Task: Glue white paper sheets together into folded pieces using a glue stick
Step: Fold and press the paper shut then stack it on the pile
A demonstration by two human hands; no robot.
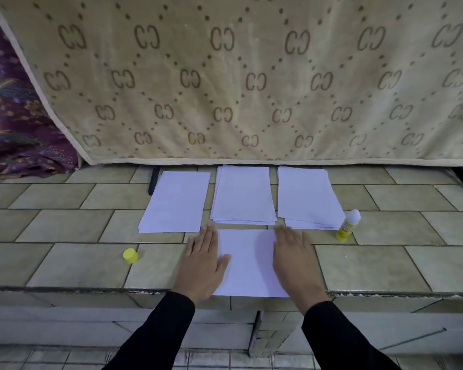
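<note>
The tiled ledge (64,263) bears three white paper piles (243,196) mid-frame, a single sheet (247,263) below them, a glue stick (348,227) (upright, uncapped) at right, and a yellow cap (130,255) at left.

One camera is worn on the person's head. It sits above and behind the two grips and looks forward and down. It is close to them: the left grip (201,263) and the right grip (296,265) show low in the middle of the picture, and the black sleeves (155,332) run off the bottom edge. The tiled tabletop (64,263) spreads out on both sides of the grips. Far past the grips, a hanging cloth (251,76) fills the top half.
</note>
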